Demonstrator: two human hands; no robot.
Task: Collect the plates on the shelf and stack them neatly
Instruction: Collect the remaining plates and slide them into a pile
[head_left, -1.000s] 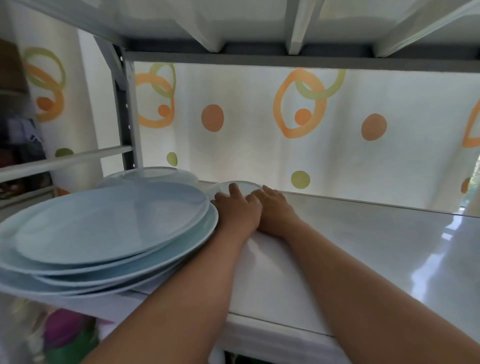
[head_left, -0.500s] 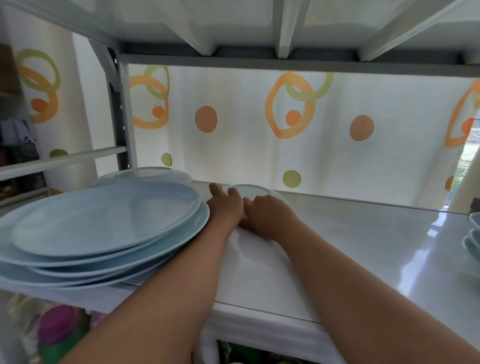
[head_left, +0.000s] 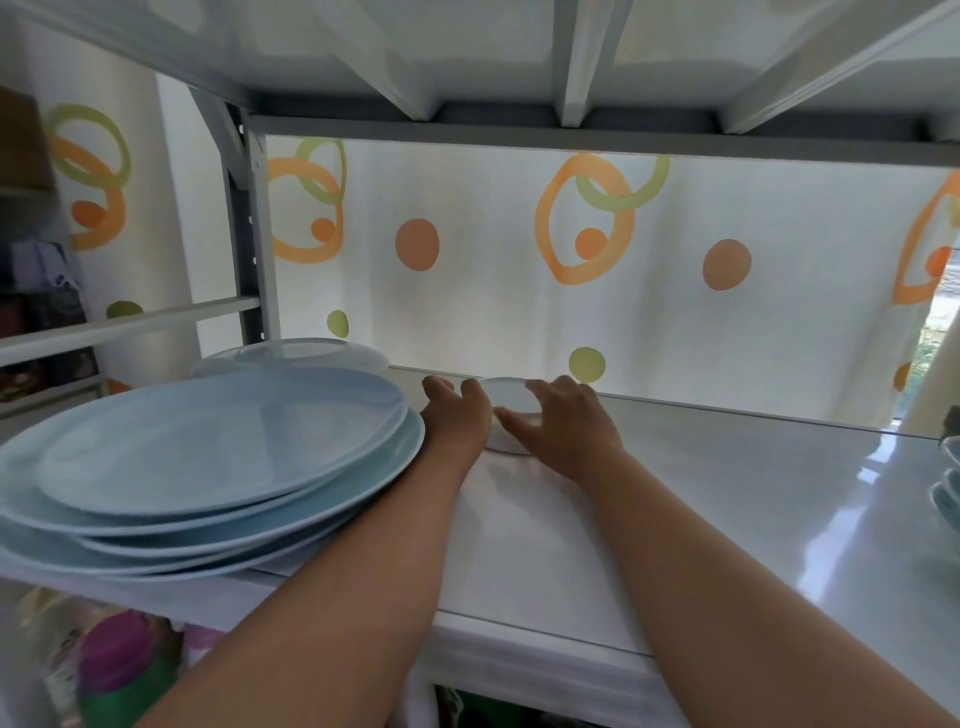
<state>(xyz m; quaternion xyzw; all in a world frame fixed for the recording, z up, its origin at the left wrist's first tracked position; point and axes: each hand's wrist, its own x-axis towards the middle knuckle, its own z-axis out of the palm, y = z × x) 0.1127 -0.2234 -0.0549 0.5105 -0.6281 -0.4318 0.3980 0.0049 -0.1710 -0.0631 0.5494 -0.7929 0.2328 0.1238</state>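
Both hands flank the small plate (head_left: 511, 400) at the shelf (head_left: 727, 493) back, left hand (head_left: 457, 415) and right hand (head_left: 566, 421) loosely cupping, not yet lifting; next, carry it onto the big stack (head_left: 218, 457) beside.

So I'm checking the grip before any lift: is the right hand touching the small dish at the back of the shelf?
Touching. The head view shows the right hand with its fingers lying against the small dish, no gap between.
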